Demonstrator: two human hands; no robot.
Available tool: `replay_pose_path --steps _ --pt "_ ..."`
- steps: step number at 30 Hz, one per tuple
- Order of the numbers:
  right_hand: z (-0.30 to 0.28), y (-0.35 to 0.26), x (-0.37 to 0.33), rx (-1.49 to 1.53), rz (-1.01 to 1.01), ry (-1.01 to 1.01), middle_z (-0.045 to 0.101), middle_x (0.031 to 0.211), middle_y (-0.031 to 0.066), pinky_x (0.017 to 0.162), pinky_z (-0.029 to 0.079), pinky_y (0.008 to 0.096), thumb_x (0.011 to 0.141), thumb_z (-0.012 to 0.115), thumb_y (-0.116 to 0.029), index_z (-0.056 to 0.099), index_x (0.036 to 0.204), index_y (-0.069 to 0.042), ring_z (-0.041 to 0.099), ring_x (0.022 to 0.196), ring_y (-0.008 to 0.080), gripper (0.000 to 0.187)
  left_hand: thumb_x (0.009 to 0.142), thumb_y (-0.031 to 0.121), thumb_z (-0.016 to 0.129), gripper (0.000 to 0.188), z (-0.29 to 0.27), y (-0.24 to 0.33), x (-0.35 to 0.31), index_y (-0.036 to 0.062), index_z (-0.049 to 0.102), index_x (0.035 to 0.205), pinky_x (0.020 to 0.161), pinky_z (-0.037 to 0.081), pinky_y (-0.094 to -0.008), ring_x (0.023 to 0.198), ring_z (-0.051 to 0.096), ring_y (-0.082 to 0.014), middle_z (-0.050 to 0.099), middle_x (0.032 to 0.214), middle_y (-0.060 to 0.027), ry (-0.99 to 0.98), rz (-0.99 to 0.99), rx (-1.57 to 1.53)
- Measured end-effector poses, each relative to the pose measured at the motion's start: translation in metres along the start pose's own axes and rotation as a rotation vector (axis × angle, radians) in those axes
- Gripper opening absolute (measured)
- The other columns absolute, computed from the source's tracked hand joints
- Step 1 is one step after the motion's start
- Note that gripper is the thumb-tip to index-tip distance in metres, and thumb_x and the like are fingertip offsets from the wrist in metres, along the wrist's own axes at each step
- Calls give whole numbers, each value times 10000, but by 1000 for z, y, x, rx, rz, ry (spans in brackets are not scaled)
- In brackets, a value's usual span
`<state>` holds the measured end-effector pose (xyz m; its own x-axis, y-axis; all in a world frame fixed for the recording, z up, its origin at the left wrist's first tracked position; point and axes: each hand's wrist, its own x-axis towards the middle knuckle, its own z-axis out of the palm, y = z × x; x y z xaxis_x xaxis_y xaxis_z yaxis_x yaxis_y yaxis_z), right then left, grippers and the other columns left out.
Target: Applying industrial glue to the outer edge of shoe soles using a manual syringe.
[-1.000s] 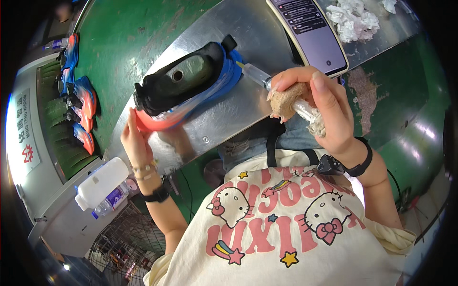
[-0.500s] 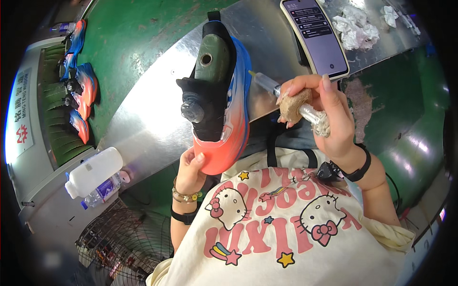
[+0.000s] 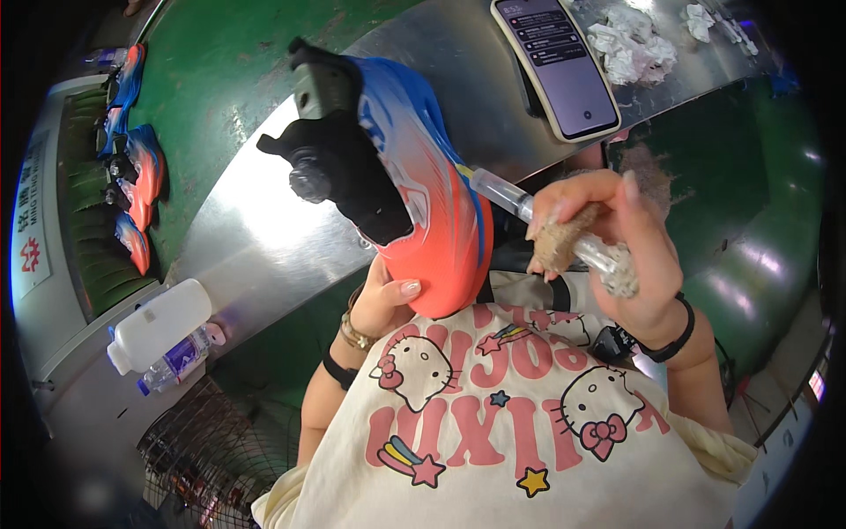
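Note:
My left hand (image 3: 388, 300) grips the toe end of a shoe (image 3: 432, 229), which is coral at the toe and blue toward the heel. Inside the shoe sits a dark green last (image 3: 328, 88), and black cloth with a clear plastic-wrapped knob bulges from its opening. The shoe is tilted, its side turned toward my right hand. In my right hand (image 3: 630, 247) is a clear syringe (image 3: 504, 194) with tan and grey wadding wrapped round its barrel. Its yellowish tip touches, or nearly touches, the shoe's side near the sole edge.
A phone (image 3: 564, 79) with a lit screen lies on the metal table (image 3: 441, 44), beside crumpled white tissue (image 3: 630, 48). Several similar shoes (image 3: 141, 176) stand on the green rack at left. A white bottle (image 3: 163, 326) and a clear water bottle (image 3: 176, 357) lie at lower left, above a wire fan guard (image 3: 220, 432).
The shoe has tipped over to the left, showing more of its side. My right hand and the syringe have moved lower and slightly right, the tip staying by the shoe's side.

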<state>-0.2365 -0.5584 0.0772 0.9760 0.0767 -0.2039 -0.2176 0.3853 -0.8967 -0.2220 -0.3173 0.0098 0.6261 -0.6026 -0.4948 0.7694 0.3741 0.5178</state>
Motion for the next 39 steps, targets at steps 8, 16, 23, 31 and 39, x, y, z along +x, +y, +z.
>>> replay_pose_path --steps 8,16,23,31,39 --pt "2 -36 -25 -50 -57 138 472 803 170 595 453 311 924 117 -376 413 857 -45 511 599 234 449 717 83 654 589 36 -15 58 41 352 1220 936 385 -371 1086 474 -223 468 1176 -90 -364 -139 -380" --pt "-12 -47 -36 -187 -162 182 460 788 164 554 444 322 916 117 -387 414 832 -73 502 579 235 440 745 73 626 475 56 -18 107 39 399 1161 930 400 -351 1076 468 -191 484 1133 -72 -372 -46 -300" --pt "-20 -39 -39 -251 -207 218 463 823 161 560 426 320 910 155 -404 436 878 -62 494 600 232 444 766 31 585 393 64 -19 123 27 434 1128 950 374 -317 1047 481 -168 504 1100 -68 -374 -13 -274" --pt "-21 -32 -40 -270 -232 261 458 847 159 591 424 324 907 178 -410 435 915 -56 486 625 222 438 778 6 557 320 70 -18 134 35 471 1085 952 364 -319 1032 490 -163 522 1075 -59 -367 29 -273" --pt "-17 -32 -38 -300 -246 298 460 870 176 595 436 336 900 159 -449 423 964 -42 492 650 230 489 781 -4 551 275 78 -17 143 49 495 1046 936 381 -318 1013 503 -169 537 1046 -51 -365 58 -345"
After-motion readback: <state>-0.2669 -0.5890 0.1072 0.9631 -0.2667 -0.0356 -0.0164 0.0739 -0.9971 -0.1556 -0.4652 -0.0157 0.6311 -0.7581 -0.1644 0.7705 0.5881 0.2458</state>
